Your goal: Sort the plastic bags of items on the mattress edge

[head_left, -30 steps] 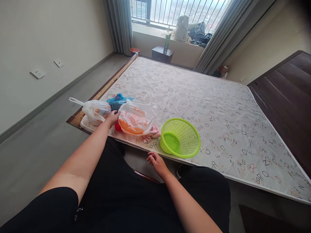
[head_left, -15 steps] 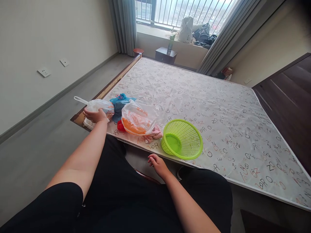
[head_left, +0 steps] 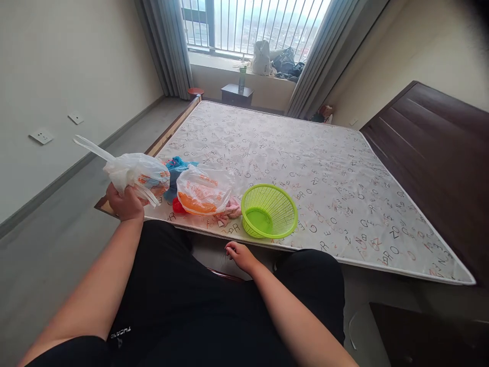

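Left hand point(head_left: 123, 203) is clenched around a white plastic bag point(head_left: 135, 174), lifted off the mattress point(head_left: 305, 153). Right hand point(head_left: 240, 255) rests loosely curled, holding nothing.

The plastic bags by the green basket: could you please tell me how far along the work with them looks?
Nothing looks finished: the green basket holds nothing. In hand: the left hand grips one white plastic bag, raised at the mattress corner. The right hand rests empty near the lap. Left lying: the second white bag, a blue bag, and red and pink items beside them.
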{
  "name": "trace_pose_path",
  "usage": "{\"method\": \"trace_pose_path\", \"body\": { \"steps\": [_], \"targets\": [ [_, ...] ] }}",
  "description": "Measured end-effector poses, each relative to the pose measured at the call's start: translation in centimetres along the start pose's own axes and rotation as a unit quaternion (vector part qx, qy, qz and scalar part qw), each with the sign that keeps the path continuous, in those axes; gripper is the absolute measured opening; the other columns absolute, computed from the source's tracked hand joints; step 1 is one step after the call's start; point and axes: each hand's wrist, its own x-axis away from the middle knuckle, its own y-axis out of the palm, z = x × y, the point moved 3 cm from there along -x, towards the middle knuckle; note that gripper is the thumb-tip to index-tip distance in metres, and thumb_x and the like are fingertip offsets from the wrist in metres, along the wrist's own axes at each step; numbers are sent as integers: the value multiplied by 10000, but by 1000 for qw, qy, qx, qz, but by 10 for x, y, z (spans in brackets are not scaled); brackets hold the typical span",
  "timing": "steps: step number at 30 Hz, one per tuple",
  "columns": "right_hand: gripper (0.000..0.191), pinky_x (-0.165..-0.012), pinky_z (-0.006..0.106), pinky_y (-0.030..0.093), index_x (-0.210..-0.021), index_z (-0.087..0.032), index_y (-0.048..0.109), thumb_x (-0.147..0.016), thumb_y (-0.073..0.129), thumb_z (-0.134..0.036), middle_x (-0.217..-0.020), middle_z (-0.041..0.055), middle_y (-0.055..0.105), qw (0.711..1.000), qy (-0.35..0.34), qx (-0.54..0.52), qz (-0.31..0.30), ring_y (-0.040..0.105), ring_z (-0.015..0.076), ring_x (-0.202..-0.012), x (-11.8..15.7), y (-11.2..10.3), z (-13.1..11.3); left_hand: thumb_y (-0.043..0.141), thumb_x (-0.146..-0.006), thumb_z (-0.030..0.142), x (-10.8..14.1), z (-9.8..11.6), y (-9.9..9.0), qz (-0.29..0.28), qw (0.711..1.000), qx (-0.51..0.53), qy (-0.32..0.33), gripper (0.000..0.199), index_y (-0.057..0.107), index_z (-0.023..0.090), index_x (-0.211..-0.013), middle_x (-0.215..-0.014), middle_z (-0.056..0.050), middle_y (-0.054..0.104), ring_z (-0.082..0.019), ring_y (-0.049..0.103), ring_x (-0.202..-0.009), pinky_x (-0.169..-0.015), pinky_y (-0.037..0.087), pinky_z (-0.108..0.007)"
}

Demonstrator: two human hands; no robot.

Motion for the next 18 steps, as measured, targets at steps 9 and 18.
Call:
{"method": "trace_pose_path", "body": {
  "steps": [9, 18],
  "targets": [
    [719, -1200, 602, 416, -1482, -278, 500, -861, 787, -502, -1573, 169, 476, 922, -262, 68, 276, 431, 376, -1495, 50, -20, -107, 699, -809, 278, 175, 62, -61, -322, 889, 72, 319, 88, 635, 296, -866, -1159, -52, 727, -320, 633, -1310, -1141, 506, -526],
    [263, -1034, 464, 545, -1239, -269, 683, -978, 651, -287, -1167, 113, 705, 937, -268, 106, 198, 669, 271, -1126, 56, -31, -95, 800, -802, 385, 252, 70, -24, -509, 789, 16, 344, 766, 528, 358, -1518, -1428, -112, 658, -352, 612, -1349, -1146, 504, -552]
  ]
}}
